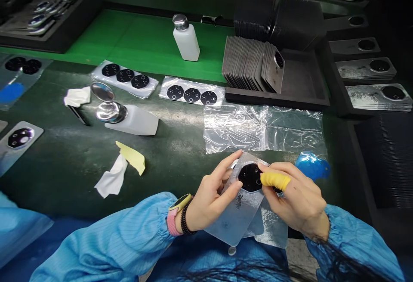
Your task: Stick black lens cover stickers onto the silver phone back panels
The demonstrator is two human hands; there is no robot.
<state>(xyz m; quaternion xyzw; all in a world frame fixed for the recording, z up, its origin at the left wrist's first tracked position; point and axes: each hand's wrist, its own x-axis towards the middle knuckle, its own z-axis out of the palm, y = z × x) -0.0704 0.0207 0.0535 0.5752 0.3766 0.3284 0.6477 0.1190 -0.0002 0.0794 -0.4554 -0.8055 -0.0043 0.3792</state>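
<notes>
My left hand [215,191] grips a grey phone back cover [237,213] by its upper left edge, fingers behind it and thumb on its face. A black octagonal camera lens plate [250,177] sits near the cover's top. My right hand [295,191], with a yellow finger cot [275,181], closes on the cover's right edge, its fingertips touching the lens plate; the thumb is partly hidden. More back covers [274,226] lie underneath, at the table's front edge. A crumpled blue film [312,165] lies just beyond my right hand.
A black tray [277,97] holds a row of back covers [243,62]. Clear bags [264,129] lie before it. Strips of lens plates [192,95], a dispenser bottle [138,120] with its lid up, another bottle [187,43] and paper scraps [112,174] are around. Covers [374,67] are stacked at right.
</notes>
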